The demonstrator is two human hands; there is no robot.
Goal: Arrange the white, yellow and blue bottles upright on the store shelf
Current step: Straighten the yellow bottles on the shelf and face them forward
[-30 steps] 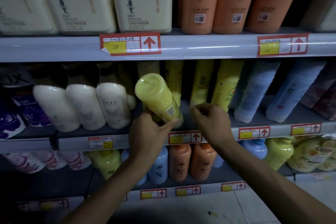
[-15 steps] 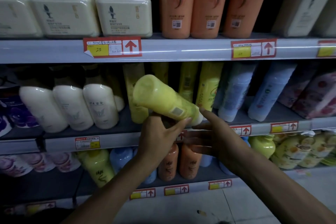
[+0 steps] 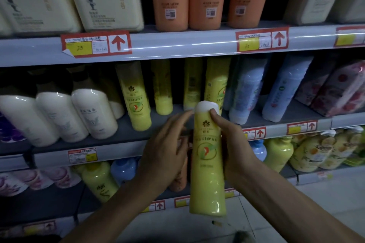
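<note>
Yellow bottle [image 3: 207, 173] stands upright, out in front of the middle shelf [image 3: 122, 134]. The right hand [image 3: 235, 144] wraps its upper body, fingers curled round it. The left hand [image 3: 166, 148] sits alongside, fingers spread loose, gripping nothing, fingertips close by the white cap [image 3: 205, 107].
</note>
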